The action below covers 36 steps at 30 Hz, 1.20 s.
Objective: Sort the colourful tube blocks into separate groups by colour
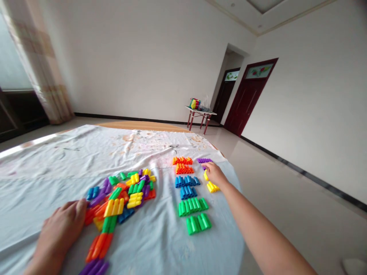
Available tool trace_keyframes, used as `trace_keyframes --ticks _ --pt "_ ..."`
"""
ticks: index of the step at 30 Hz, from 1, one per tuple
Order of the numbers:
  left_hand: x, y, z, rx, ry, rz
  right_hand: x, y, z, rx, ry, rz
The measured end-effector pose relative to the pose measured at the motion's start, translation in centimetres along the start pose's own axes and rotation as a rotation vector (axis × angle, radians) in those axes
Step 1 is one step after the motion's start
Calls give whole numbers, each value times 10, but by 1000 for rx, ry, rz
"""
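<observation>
The left hand [61, 225] lay on the cloth [160, 233] just left of the heap [136, 199] of mixed plastic pieces, its fingers close together and pointing toward them; whether they gripped any piece I could not tell. The heap sat on the cloth-covered counter [143, 125], and a chain [109, 224] of joined pieces ran from it toward the person. The pieces looked light, stiff and smooth, perhaps a little slippery, and unlikely to break. A single piece would take a pinch across its sides; the chain would want support near its middle, as its joints might come apart.

Right of the heap were orange rows [184, 169], blue rows [187, 181] and green rows [193, 206], the orange farthest from the person. Well beyond the heap, to its right, a small stand [212, 112] bore a colourful bag [195, 103] and a clear plastic bag [205, 104]; their contents could not be made out.

Farthest right of the heap on the cloth came a purple row [204, 160] and yellow pieces [212, 187]. The right hand [215, 173] was among these, fingers bent; whether they were clamped on a piece I could not tell.
</observation>
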<state>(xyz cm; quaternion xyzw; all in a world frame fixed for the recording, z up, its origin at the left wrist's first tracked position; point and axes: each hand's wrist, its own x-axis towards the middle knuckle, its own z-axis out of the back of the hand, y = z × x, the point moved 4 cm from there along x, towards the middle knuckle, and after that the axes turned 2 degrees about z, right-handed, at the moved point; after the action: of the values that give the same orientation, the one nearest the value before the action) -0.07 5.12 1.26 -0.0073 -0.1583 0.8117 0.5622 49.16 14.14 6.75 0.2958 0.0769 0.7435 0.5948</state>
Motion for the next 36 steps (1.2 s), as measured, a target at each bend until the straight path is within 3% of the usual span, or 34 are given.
trace_keyframes --ticks 4,8,13,22,36 --pt "-6 -3 4 -72 56 7 -12 76 -28 138 17 258" --pt "-9 -7 7 -85 63 -11 -32 143 -70 236 147 384" --pt "-9 -5 4 -91 54 -42 -43 192 -112 276 183 435" --pt "-12 -6 6 -151 10 -62 -36 204 -144 212 246 366" --pt "-16 -13 5 -234 30 -215 -90 195 -98 274 476 519"
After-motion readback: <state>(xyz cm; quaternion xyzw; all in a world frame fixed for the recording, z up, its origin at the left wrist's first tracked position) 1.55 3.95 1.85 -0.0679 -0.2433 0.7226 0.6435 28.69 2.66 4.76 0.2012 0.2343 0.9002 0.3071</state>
